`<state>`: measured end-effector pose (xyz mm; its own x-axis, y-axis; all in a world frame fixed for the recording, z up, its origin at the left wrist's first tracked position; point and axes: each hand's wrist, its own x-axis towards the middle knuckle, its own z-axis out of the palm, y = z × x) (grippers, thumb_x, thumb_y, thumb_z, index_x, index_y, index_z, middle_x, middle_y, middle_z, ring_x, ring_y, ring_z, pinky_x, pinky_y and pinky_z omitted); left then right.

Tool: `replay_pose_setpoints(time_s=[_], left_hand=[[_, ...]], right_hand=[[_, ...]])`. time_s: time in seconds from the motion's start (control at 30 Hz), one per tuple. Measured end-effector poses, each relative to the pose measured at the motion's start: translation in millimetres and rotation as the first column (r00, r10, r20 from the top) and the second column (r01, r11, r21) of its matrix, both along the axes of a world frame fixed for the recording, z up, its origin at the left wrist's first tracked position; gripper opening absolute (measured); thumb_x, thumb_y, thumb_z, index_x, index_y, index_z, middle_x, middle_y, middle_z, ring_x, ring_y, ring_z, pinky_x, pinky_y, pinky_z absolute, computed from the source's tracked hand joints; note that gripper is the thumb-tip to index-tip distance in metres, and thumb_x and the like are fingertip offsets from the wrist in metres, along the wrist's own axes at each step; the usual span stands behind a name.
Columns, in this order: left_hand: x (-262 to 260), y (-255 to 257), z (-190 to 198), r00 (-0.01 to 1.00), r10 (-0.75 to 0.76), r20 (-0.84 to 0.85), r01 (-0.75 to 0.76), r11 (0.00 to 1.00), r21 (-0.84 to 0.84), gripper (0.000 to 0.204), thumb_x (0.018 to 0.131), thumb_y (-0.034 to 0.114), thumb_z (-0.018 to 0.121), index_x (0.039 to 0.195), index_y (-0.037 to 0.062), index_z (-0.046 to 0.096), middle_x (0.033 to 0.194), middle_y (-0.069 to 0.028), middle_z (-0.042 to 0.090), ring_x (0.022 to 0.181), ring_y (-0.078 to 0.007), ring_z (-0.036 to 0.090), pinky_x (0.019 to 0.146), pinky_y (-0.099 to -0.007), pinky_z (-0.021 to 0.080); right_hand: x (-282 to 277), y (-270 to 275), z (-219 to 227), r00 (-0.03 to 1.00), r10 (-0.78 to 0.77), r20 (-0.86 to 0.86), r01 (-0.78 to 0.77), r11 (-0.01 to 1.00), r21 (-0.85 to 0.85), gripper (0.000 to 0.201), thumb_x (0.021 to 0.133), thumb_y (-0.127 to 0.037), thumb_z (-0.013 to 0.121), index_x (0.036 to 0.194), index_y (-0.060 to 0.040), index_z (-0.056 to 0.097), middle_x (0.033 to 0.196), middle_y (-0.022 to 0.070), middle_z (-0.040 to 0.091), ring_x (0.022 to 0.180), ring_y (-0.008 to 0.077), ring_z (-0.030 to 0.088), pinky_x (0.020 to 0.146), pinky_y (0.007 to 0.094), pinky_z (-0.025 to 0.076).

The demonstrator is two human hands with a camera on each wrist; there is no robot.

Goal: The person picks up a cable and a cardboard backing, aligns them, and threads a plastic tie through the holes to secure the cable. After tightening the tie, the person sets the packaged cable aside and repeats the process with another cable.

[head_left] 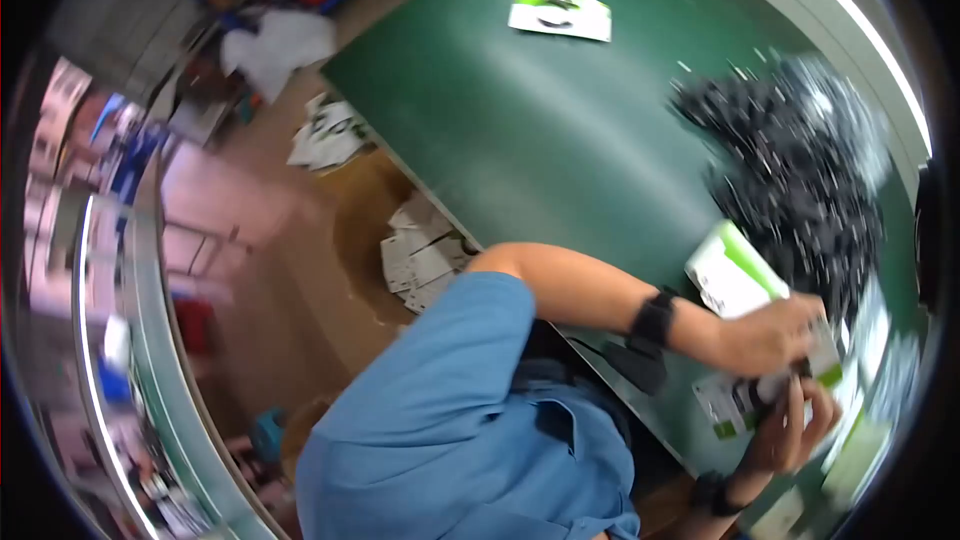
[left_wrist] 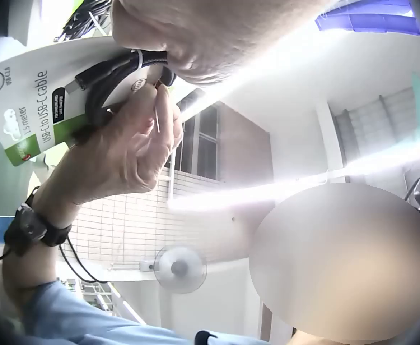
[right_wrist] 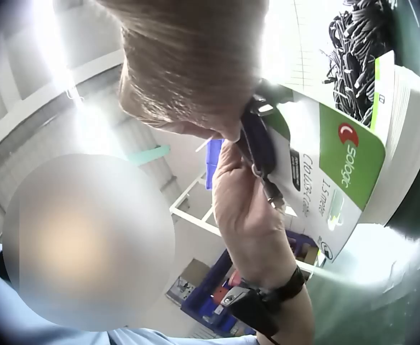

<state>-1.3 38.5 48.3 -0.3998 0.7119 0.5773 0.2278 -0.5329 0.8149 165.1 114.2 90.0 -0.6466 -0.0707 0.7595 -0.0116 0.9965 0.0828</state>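
Together, two hands work at the near right of one green table point(head_left: 480, 120), and we see one black cable point(left_wrist: 117, 83) looped on one white-and-green card point(right_wrist: 339, 162). We find that card between the hands, reading "USB-C to USB-C cable" and "1.5 meter". The left hand point(head_left: 770, 335) has its fingers bent and closed on the looped cable, at the far side of the card. The right hand point(head_left: 795, 425), on the near side, pinches the same cable at the loop; we cannot tell whether either hand also grips the card's edge. Each wrist carries one black strap, two in all.

Just beside the left hand we see one stack of cards point(head_left: 735, 270), its sheets too tight to count. Farther right lies one heap of black cables point(head_left: 800, 180), too tangled to number, with one clear plastic bag point(head_left: 835, 110) against its far side. Well apart, at the far edge, we count one lone card point(head_left: 560, 12) with one dark loop on it. Left of the table, below its edge, one cardboard box point(head_left: 365, 230) holds several loose white cards point(head_left: 420, 260).
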Motion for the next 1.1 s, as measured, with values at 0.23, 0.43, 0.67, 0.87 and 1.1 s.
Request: replay_pose_setpoints(time_s=[0.23, 0.43, 0.67, 0.87, 1.1], left_hand=[[-9.7, -27.9, 48.7, 0.984, -0.082, 0.157, 0.063, 0.991, 0.121, 0.026, 0.090, 0.016, 0.069, 0.097, -0.0051, 0.055, 0.078, -0.0198, 0.062, 0.076, -0.0314, 0.065, 0.068, -0.0411, 0.050], [-14.7, -21.3, 54.0, 0.990, -0.065, 0.127, 0.021, 0.946, 0.322, 0.028, 0.078, 0.014, 0.075, 0.089, -0.0052, 0.057, 0.077, -0.0216, 0.064, 0.071, -0.0359, 0.066, 0.061, -0.0443, 0.050], [-24.8, -15.6, 45.0, 0.951, 0.298, 0.083, -0.309, 0.917, 0.252, 0.025, 0.080, 0.017, 0.072, 0.093, -0.0022, 0.063, 0.087, -0.0196, 0.064, 0.085, -0.0395, 0.065, 0.077, -0.0439, 0.047], [-32.3, -32.3, 71.3, 0.977, 0.041, 0.207, -0.044, 0.999, 0.014, 0.019, 0.087, 0.008, 0.072, 0.102, -0.0020, 0.068, 0.086, -0.0128, 0.072, 0.076, -0.0147, 0.068, 0.067, -0.0326, 0.055], [-15.8, -30.1, 60.8, 0.886, -0.201, 0.418, 0.250, 0.966, -0.065, 0.023, 0.098, 0.003, 0.064, 0.119, -0.0037, 0.065, 0.104, -0.0081, 0.075, 0.093, -0.0099, 0.069, 0.081, -0.0269, 0.058]], right_hand=[[-14.2, 19.5, 16.2, 0.990, 0.043, -0.136, -0.038, 0.998, 0.041, 0.023, 0.085, 0.010, 0.078, 0.107, 0.0038, 0.073, 0.102, 0.0161, 0.070, 0.093, 0.0341, 0.067, 0.082, 0.0467, 0.056], [-52.7, -1.1, 45.8, 0.920, 0.091, -0.382, -0.037, 0.988, 0.148, 0.014, 0.089, -0.019, 0.084, 0.093, -0.0077, 0.077, 0.086, 0.0098, 0.068, 0.076, 0.0264, 0.063, 0.059, 0.0365, 0.047], [-49.0, 30.9, 16.9, 0.943, 0.047, -0.330, -0.042, 0.999, 0.022, 0.019, 0.086, 0.007, 0.078, 0.104, 0.0032, 0.073, 0.106, 0.0189, 0.074, 0.093, 0.0347, 0.071, 0.085, 0.0471, 0.056], [-44.2, -15.4, 39.1, 0.970, 0.066, -0.233, -0.064, 0.998, 0.017, 0.026, 0.071, -0.007, 0.087, 0.092, -0.0112, 0.072, 0.102, 0.0063, 0.068, 0.084, 0.0251, 0.062, 0.070, 0.0372, 0.049], [-28.9, -8.0, 19.2, 0.965, 0.122, -0.231, -0.170, 0.965, -0.201, 0.030, 0.078, -0.002, 0.084, 0.100, -0.0082, 0.064, 0.100, 0.0084, 0.069, 0.080, 0.0246, 0.066, 0.065, 0.0346, 0.052]])
